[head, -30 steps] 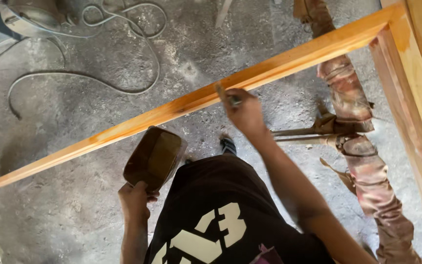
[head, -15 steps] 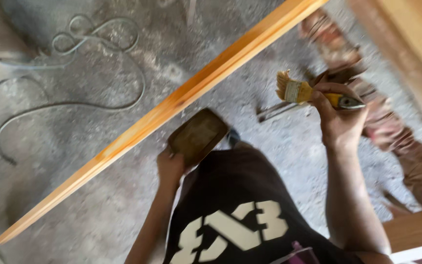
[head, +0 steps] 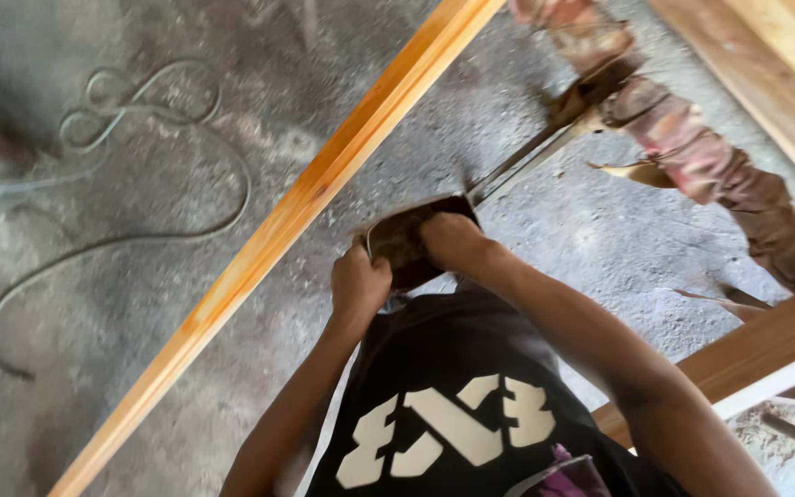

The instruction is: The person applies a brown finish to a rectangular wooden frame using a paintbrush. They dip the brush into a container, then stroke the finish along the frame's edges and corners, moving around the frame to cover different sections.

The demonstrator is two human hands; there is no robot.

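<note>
While both hands, left hand (head: 359,283) and right hand (head: 451,241), grip a dark container (head: 407,241) at centre frame, a varnished beam (head: 296,212) crosses diagonally above dusty concrete floor (head: 94,322) with a cable (head: 140,184) upper left.

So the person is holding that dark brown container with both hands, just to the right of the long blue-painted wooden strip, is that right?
Not quite. The long wooden strip is orange-golden bare wood colour, not blue; the head view shows it running diagonally over the grey floor. The rest holds: the left hand and right hand are both on the dark brown container, just right of the strip.
</note>
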